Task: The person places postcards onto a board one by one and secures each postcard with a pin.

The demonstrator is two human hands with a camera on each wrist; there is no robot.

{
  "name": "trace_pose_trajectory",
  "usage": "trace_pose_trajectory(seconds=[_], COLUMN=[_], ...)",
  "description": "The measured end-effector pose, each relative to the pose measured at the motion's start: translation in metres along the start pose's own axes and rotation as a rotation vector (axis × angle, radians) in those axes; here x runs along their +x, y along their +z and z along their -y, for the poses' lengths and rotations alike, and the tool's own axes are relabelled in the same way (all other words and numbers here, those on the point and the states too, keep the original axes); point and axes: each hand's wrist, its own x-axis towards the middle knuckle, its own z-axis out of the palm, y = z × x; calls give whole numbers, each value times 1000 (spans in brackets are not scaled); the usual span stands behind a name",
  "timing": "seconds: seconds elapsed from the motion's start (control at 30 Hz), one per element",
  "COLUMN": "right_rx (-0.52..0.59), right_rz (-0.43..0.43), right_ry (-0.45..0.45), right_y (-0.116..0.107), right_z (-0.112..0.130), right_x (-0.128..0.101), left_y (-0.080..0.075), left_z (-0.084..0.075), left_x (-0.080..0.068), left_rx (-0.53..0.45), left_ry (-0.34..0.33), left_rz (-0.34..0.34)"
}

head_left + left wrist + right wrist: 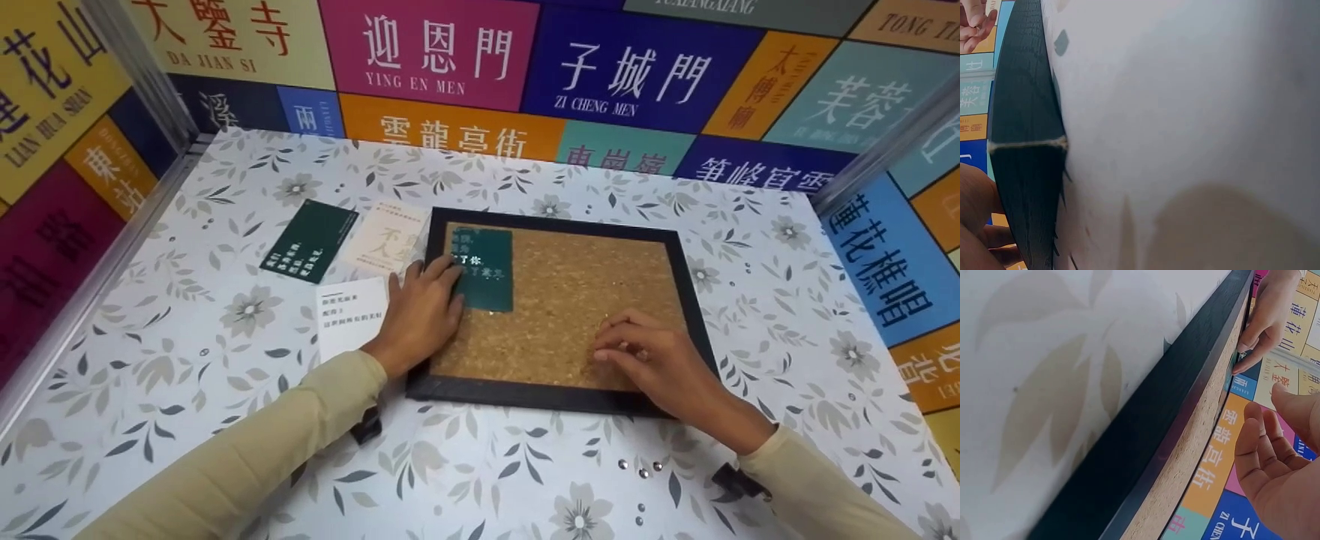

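Observation:
A black-framed cork board (562, 300) lies on the table. On its upper left sits a dark green card (487, 274) with white lettering. My left hand (424, 311) rests across the board's left frame edge, its fingers extended and the fingertips touching the card's left side. My right hand (652, 360) hovers over the board's lower right, thumb and index finger brought close together. In the left wrist view, a small shiny thing like a thumbtack (978, 27) shows between its fingertips. The right wrist view shows the palm side and curled fingers, without the tack.
Left of the board lie another green card (311, 240), a cream card (382, 236) and a white card (345, 315), partly under my left hand. Several silver thumbtacks (643, 473) are scattered in front of the board. Panels with Chinese lettering (435, 56) border the table.

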Motion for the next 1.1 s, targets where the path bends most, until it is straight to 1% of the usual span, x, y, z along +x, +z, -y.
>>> trace_pose_trajectory(seconds=[0.27, 0.57, 0.8, 0.93, 1.1], right_rx=[32, 37, 41, 40, 43], right_rz=[-7, 8, 3, 2, 5], right_ry=[23, 97, 160, 179, 203], right_y=[1, 2, 3, 5, 6], right_z=[-3, -1, -5, -6, -5], right_x=[5, 15, 23, 27, 32], left_y=[1, 2, 0, 0, 1], left_z=[-2, 2, 1, 1, 1], left_x=[1, 1, 1, 1, 1], left_rx=[-4, -23, -24, -21, -14], left_ry=[21, 12, 7, 3, 14], left_rz=[-16, -18, 1, 4, -8])
